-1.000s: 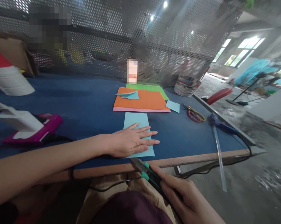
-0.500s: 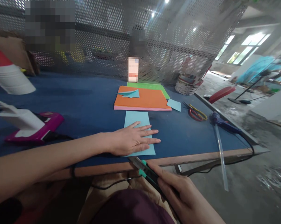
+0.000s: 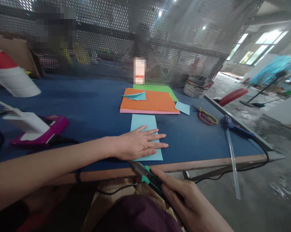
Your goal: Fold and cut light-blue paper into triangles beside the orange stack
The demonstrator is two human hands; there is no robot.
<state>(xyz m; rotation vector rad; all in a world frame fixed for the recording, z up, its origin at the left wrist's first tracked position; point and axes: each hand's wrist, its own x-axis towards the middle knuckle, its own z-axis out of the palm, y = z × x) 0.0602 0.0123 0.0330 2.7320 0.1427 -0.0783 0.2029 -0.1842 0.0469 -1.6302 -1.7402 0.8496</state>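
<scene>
My left hand [image 3: 139, 143] lies flat, fingers spread, pressing on a light blue sheet of paper [image 3: 144, 120] near the table's front edge. In my right hand [image 3: 181, 193] is a black and green utility knife [image 3: 153, 181], gripped by its handle. Its blade points up and left, the tip close to the paper's near edge beneath my left wrist. I cannot tell whether the blade touches the paper. Beyond the sheet sits a stack of orange and pink paper [image 3: 151, 101], with a folded blue piece [image 3: 138, 96] on top. A small blue square [image 3: 183, 108] rests at its right corner.
Scissors [image 3: 207, 117] and a blue glue gun [image 3: 237, 127] with a clear stick overhanging the edge lie to the right. A purple power strip [image 3: 60, 125] and white cups [image 3: 20, 80] stand left. A paint-stained bucket [image 3: 197, 86] stands before the perforated metal screen [image 3: 107, 42].
The knife blade has shifted slightly left along the paper's near edge. My left hand keeps its place on the sheet. The whole view has moved a little.
</scene>
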